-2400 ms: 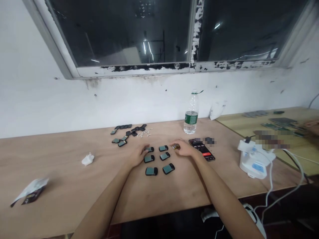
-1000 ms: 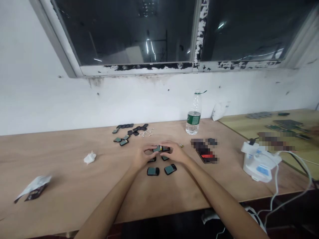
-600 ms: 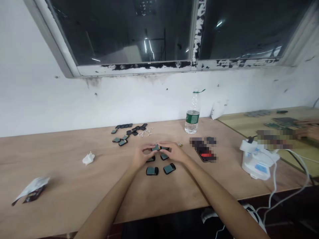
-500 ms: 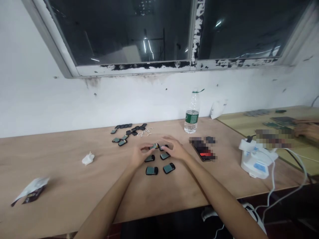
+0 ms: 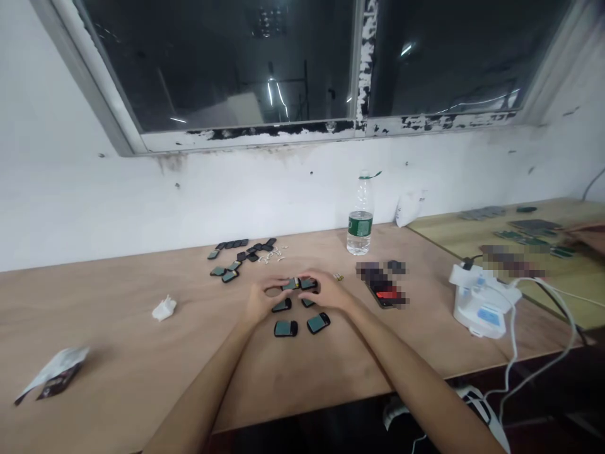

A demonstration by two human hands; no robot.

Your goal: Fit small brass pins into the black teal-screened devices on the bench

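Between the thumb and fingers of my left hand (image 5: 259, 301) is the end of a small black case with a grey-green board (image 5: 290, 284); a bit of yellow shows at its edge. Close beside it, my right hand (image 5: 328, 291) has its thumb and fingers around a second black case (image 5: 309, 284). Nearer to me lie more such cases: one by the left thumb (image 5: 282, 305), one partly covered by my right hand (image 5: 308, 302), and a front pair, left (image 5: 285, 328) and right (image 5: 318, 323). Small yellowish pieces (image 5: 338, 277) lie right of my right hand.
Toward the wall are black cases (image 5: 248, 255), several cases with boards (image 5: 230, 275) and small white pieces (image 5: 271, 255). A water bottle (image 5: 360, 224), phone (image 5: 385, 290) and white power strip (image 5: 482, 309) stand right. Crumpled tissue (image 5: 164, 308) and a wrapper (image 5: 57, 375) lie left.
My right hand has shifted slightly left, closing around the right-hand case, which sits nearer the left one. The yellowish pieces beside that hand have come into view. The camera view has shifted slightly.
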